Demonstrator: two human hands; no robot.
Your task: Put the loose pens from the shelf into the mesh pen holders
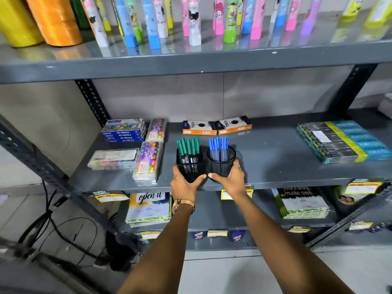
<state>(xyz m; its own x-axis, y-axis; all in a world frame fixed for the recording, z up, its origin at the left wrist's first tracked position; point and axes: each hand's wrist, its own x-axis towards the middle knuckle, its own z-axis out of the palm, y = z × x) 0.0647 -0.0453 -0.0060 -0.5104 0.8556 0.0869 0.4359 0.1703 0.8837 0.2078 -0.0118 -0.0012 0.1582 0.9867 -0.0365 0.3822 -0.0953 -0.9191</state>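
The left hand (184, 183) was wrapped around the square black mesh pen holder (189, 165), fingers curled behind it and thumb pressed on the front. The right hand (231, 179) gripped the round black mesh pen holder (221, 161) the same way, with a ring on one finger. Both holders stood side by side, almost touching, near the front of the grey metal shelf (275, 158). Green-capped pens (188, 146) stood up in the square one, and blue-capped pens (218, 147) in the round one.
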